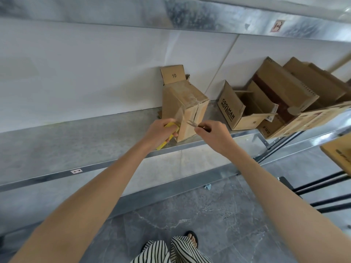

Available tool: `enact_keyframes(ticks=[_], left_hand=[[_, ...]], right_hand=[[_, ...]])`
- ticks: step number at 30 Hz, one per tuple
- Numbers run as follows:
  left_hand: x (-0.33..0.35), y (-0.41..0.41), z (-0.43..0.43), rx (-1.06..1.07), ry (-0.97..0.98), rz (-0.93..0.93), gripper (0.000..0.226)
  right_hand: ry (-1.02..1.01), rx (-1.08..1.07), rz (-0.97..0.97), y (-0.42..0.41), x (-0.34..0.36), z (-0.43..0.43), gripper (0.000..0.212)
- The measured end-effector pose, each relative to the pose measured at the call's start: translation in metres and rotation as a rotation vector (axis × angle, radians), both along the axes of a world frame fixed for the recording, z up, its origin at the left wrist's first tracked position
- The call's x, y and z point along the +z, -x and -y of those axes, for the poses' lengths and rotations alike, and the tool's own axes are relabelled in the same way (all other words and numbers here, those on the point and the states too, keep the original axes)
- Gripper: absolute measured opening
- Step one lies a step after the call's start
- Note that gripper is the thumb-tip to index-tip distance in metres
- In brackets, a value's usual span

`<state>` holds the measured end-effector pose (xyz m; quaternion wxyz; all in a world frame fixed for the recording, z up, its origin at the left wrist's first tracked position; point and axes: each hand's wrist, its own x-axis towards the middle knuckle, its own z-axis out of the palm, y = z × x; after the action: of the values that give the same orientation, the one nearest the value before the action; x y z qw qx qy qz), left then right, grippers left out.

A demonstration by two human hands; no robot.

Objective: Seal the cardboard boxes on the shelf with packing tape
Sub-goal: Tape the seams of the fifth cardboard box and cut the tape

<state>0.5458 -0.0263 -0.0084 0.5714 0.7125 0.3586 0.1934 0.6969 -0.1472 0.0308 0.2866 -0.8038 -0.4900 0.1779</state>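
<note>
Black-and-white striped trousers (182,248), dark sandal (190,233).

On the metal shelf (76,145), the left hand (159,132) grips a yellow tape dispenser (171,126), with clear tape (179,112) stretched to the upright cardboard box (187,103). The right hand (212,134) pinches small scissors (192,123), blades parted at the box's front edge. An open "COOLMAN" box (230,109) sits to the right.

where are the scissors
In the head view, the scissors are held in the right hand, blades pointing left at the box standing mid-shelf.

Upright brown box (187,100) on metal shelf (76,141), clear tape (180,113) across near corner
</note>
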Motion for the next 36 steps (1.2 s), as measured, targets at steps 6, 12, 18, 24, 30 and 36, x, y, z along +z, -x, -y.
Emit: enact_keyframes(ticks=[6, 12, 18, 24, 30, 36], left_hand=[[-0.006, -0.006, 0.002, 0.114, -0.178, -0.096, 0.024], [-0.011, -0.001, 0.0, 0.12, -0.235, -0.097, 0.029], [-0.01, 0.014, -0.005, 0.145, -0.313, -0.13, 0.027], [-0.013, 0.035, -0.004, 0.268, -0.535, -0.476, 0.027], [-0.01, 0.033, -0.007, 0.312, -0.805, -0.727, 0.051], [-0.047, 0.052, 0.0, 0.175, -0.702, -0.877, 0.055]], right_hand=[[-0.246, -0.019, 0.104, -0.009, 0.03, -0.017, 0.01], [-0.143, 0.013, 0.318, -0.024, 0.042, -0.066, 0.039], [-0.058, 0.021, 0.261, -0.042, 0.035, -0.081, 0.052], [-0.018, 0.118, 0.155, -0.059, 0.035, -0.08, 0.043], [0.005, 0.206, 0.148, -0.07, 0.033, -0.081, 0.047], [-0.092, 0.262, 0.058, -0.073, 0.032, -0.08, 0.035]])
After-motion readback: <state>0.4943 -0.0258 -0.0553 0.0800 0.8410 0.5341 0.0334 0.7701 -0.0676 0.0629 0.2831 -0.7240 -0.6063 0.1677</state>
